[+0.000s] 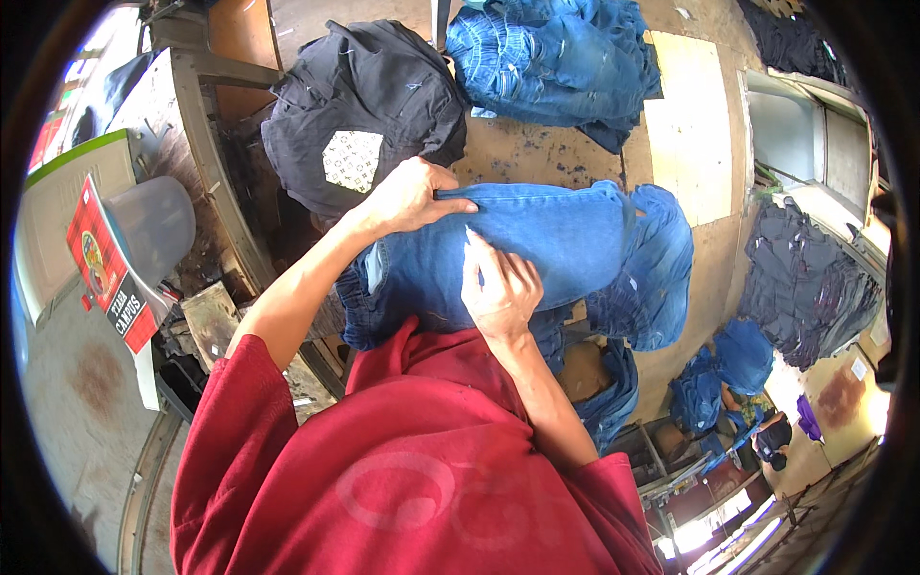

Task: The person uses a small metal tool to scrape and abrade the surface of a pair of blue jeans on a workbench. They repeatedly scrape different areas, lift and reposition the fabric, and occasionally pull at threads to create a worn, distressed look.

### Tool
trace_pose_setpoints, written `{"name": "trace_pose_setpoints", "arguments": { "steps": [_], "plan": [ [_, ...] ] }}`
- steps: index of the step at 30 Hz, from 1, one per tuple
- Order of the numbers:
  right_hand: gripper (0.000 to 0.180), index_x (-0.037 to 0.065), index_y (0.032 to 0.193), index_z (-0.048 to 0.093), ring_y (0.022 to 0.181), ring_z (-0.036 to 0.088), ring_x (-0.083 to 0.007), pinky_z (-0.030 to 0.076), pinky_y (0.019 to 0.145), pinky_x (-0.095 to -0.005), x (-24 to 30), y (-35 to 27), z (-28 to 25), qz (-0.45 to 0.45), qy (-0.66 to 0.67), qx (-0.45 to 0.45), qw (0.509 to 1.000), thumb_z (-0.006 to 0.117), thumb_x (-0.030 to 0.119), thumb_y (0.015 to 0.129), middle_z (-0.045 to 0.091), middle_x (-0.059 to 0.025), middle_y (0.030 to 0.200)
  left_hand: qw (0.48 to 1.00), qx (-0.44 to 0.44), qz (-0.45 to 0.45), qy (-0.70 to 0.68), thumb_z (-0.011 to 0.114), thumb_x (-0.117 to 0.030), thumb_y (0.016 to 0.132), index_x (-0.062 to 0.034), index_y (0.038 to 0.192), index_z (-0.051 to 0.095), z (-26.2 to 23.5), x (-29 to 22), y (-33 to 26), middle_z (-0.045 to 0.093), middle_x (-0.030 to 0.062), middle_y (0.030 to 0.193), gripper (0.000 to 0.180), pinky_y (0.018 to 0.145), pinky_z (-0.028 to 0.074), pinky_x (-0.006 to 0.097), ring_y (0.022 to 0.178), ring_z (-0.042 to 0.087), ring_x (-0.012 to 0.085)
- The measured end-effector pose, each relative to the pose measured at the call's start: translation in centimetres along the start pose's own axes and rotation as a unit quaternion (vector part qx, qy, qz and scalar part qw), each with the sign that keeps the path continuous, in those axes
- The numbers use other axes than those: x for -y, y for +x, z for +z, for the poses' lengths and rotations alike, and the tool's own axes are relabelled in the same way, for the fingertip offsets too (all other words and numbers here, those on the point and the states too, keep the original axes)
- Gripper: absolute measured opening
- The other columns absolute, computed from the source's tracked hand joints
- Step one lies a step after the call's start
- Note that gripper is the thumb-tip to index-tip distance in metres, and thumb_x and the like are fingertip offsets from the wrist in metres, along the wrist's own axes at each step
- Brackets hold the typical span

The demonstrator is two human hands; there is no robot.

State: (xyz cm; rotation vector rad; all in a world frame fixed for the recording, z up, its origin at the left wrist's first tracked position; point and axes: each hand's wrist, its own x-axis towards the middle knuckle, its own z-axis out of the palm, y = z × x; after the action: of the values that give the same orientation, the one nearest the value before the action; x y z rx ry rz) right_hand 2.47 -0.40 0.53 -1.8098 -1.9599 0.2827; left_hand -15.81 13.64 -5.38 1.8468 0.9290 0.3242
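Observation:
Blue denim jeans (pixel 551 230) lie across in front of me, with a gathered elastic waist at the left and more bunched denim at the right. At the upper edge of the cloth, my left hand (pixel 419 198) pinches the jeans, thumb on top and fingers partly hidden behind. My right hand (pixel 505 287) is closed just above the denim, its fingertips close to the left thumb. A small pale tip shows at those fingers; whether it is a nail or a small tool cannot be made out.
Black garments (pixel 383 96) are heaped beyond my left hand, and a pile of blue jeans (pixel 556 62) lies at the far side. Dark clothes (pixel 805 278) are stacked at the right. Another person (pixel 771 439) is at the lower right. A red printed board (pixel 110 268) stands left.

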Motion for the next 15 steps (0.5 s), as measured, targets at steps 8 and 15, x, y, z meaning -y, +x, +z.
{"name": "trace_pose_setpoints", "arguments": {
  "steps": [8, 15],
  "plan": [
    [0.022, 0.011, 0.114, 0.08, 0.059, 0.063, -0.018, 0.05, 0.059, -0.035, 1.1, 1.3, 0.6, 0.01, -0.035, 0.023, 0.999, 0.076, 0.013, 0.092, 0.066, 0.002, 0.07, 1.0, 0.006, -0.003, -0.018, 0.086, -0.033, 0.093, 0.0034, 0.08, 0.07, 0.3, 0.7, -0.1, 0.063, 0.0191, 0.073, 0.042, 0.064, 0.049, 0.044, 0.066, 0.063, 0.038],
    [0.025, 0.01, 0.117, 0.077, 0.06, 0.065, -0.0201, 0.052, 0.059, -0.0359, 2.1, 1.4, -0.1, 0.033, -0.049, 0.092, 0.994, 0.075, 0.013, 0.093, 0.066, -0.0001, 0.071, 0.999, 0.008, -0.001, -0.033, 0.087, -0.031, 0.093, 0.0039, 0.078, 0.068, 0.4, 0.8, 0.0, 0.063, 0.0193, 0.073, 0.042, 0.063, 0.048, 0.045, 0.065, 0.063, 0.0374]
  ]
}}
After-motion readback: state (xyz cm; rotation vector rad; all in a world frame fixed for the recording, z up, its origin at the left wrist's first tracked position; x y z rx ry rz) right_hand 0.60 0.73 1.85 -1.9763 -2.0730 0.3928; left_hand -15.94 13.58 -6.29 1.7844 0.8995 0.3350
